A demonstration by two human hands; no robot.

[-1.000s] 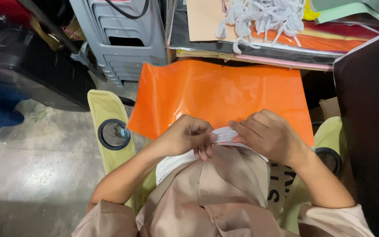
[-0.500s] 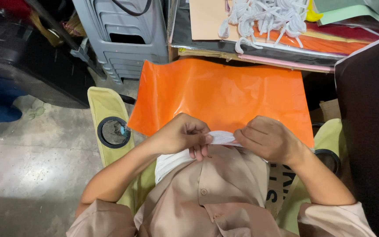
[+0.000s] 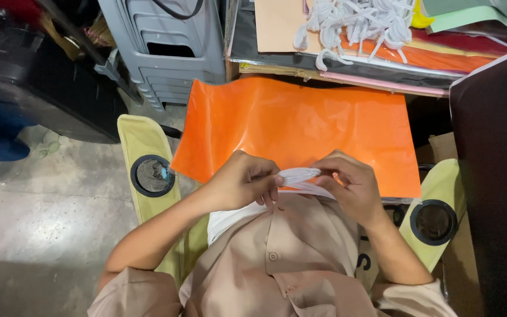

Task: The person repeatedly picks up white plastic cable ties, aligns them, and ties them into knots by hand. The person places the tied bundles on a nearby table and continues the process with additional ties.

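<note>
Your left hand and right hand both pinch a white cord piece at chest level, over the near edge of the orange sheet. Risk: glossy sheet, draped on your lap w/ nothing pinning it, could slide off toward the floor; thin cord may slip the pinch.

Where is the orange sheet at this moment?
In the head view, the orange sheet lies centrally on the person's lap, beyond the left hand and right hand, below the grey stacked stools.

glossy orange plastic sheet, white cloth strip
</note>
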